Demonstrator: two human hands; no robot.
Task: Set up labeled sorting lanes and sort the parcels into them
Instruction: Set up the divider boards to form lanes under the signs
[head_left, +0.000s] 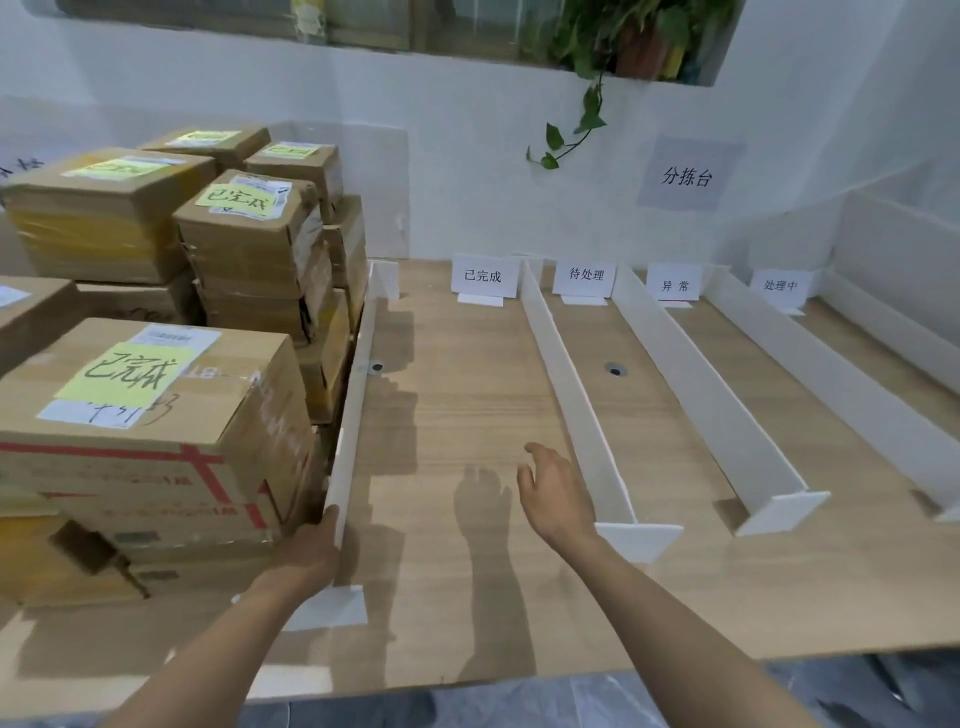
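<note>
Pale wood table fills the near view. The left hand grips the near end of the left divider. Its thumb lies up along the top edge and its fingers are hidden behind the panel. The right hand hovers over the first lane just left of the second divider, fingers loosely spread and holding nothing. Its shadow falls on the table beside it.

The parcels are stacked on the table left of the left divider, outside the lanes. The nearest box sits close against the divider and carries a yellow note reading 已完成, and so does one further back. To the right, two more dividers stand upright on flat white feet, well apart from each other.

At the far ends of the lanes stand four white cards, which read 已完成, 待处理, 异常 and 处理中 from left to right. On the wall behind hangs a grey sign marked 分拣台. A plant trails down above it.
</note>
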